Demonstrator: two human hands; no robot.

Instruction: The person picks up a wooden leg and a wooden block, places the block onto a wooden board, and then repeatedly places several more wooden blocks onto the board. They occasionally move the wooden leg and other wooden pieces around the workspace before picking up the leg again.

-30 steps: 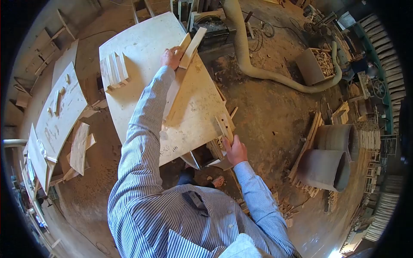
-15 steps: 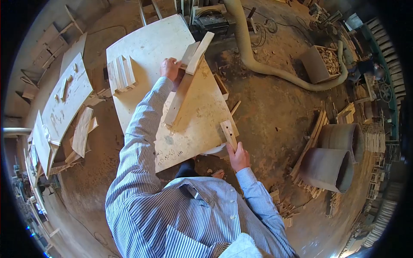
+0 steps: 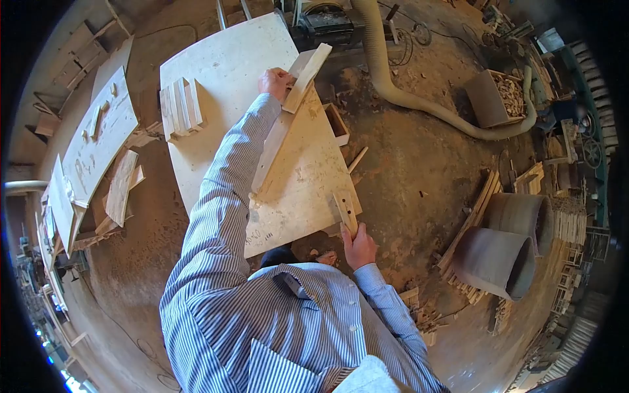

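My left hand is closed at the far end of a long wooden board, its fingertips pressed together; what they hold is hidden. Beside those fingertips, a paler wooden strip crosses the board at an angle. Both pieces rest on a large plywood tabletop. My right hand is wrapped round the lower end of a short wooden piece with dark holes, held upright by the table's near right corner.
Several wooden strips stand together on the table's left side. A small wooden box is at its right edge. A thick hose runs across the floor to a bin of offcuts. Two large curved drums lie at right.
My left hand has moved away from me and slightly right along the board, towards its far end. My right hand, with the holed wooden piece, has shifted slightly down and left in view.
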